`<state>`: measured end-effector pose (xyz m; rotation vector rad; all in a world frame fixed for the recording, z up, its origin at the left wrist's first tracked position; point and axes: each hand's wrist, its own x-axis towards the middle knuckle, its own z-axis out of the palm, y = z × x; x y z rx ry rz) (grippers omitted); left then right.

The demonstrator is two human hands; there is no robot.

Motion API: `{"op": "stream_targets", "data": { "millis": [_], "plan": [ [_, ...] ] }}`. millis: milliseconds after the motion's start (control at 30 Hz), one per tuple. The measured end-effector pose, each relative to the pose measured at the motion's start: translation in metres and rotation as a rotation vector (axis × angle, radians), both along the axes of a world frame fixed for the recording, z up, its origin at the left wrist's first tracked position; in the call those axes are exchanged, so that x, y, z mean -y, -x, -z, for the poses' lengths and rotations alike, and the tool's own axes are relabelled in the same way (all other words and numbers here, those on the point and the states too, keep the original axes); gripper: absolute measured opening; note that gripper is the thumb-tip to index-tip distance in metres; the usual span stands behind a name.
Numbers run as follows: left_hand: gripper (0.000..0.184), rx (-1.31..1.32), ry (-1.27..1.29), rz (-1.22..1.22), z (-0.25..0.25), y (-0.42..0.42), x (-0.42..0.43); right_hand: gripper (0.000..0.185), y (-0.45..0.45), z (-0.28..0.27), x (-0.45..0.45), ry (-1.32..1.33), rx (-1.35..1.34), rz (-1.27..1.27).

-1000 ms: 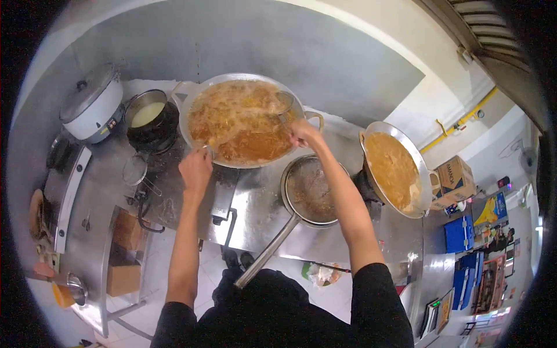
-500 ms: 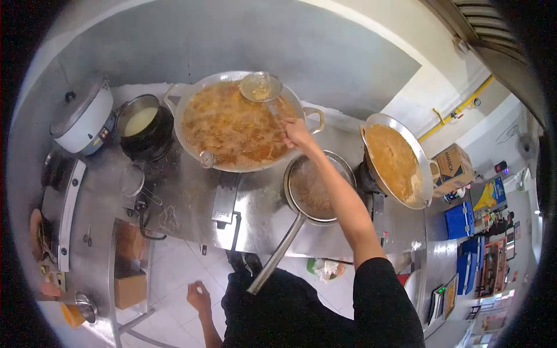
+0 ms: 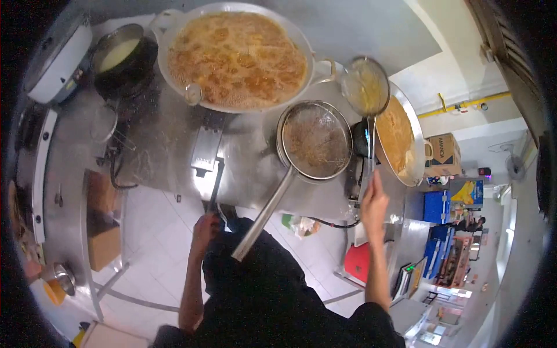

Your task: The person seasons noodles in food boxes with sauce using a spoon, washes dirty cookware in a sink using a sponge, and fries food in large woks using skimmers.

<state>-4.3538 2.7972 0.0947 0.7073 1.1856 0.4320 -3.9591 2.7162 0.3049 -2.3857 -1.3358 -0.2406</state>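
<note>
My right hand [image 3: 375,203] grips the handle of a mesh skimmer [image 3: 365,87], raised between two woks, with some yellowish bits in its mesh. My left hand [image 3: 206,227] is closed at the lower end of a black lever [image 3: 216,188] below the burner's metal box; its fingers are partly hidden. The large wok [image 3: 238,61] at the top holds bubbling brown-orange liquid. A small round ladle or strainer [image 3: 193,93] rests at its near rim. Between my arms, a long-handled strainer [image 3: 317,139] lies over a pot. The second wok [image 3: 397,139] holds orange liquid.
A black pot with pale liquid [image 3: 119,57], a white cooker [image 3: 58,64] and a small strainer [image 3: 104,123] are at the left. An AMANDA cardboard box [image 3: 444,153] stands beyond the second wok. A yellow gas pipe [image 3: 464,105] runs along the wall.
My right hand has lifted the skimmer out of the large wok and moved it to the right. My left hand let go of the small ladle, dropped low, and is now at the black lever.
</note>
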Motion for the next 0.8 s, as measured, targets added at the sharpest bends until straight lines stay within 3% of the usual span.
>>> {"op": "stream_targets", "data": {
  "millis": [33,67,100,133,233,267,367,400,500,733,800],
  "plan": [
    [0.045,0.18,0.03,0.163,0.0,-0.021,-0.008,0.036,-0.004,0.021,0.015,0.037,0.026,0.023],
    [0.049,0.237,0.024,0.299,-0.038,-0.044,-0.015,0.038,-0.003,0.036,0.024,0.133,0.051,0.006],
    [0.051,0.295,0.127,0.4,-0.033,-0.065,-0.015,0.041,0.002,0.05,0.034,0.227,0.071,-0.006],
    [0.047,0.314,0.129,0.563,-0.068,-0.079,-0.02,0.044,0.003,0.062,0.046,0.315,0.088,-0.017],
    [0.036,0.267,0.215,0.569,-0.103,-0.098,-0.007,0.054,-0.018,0.096,0.07,0.345,0.173,-0.044],
    [0.025,0.329,0.261,0.508,-0.1,-0.103,0.002,0.053,-0.026,0.104,0.071,0.328,0.163,0.009],
    [0.023,0.293,0.227,0.505,-0.106,-0.117,0.032,0.051,-0.048,0.115,0.074,0.396,0.083,0.113],
    [0.024,0.357,0.218,0.45,-0.097,-0.124,0.048,0.053,-0.052,0.118,0.082,0.381,-0.017,0.031],
    [0.023,0.216,0.142,0.411,-0.098,-0.146,0.075,0.053,-0.063,0.159,0.09,0.323,-0.056,-0.311],
    [0.025,0.109,-0.051,0.332,-0.104,-0.17,0.116,0.051,-0.104,0.135,0.09,0.274,0.007,-0.112],
    [0.029,0.079,-0.075,0.295,-0.109,-0.184,0.128,0.047,-0.118,0.191,0.085,0.296,-0.094,-0.242]
  ]
}}
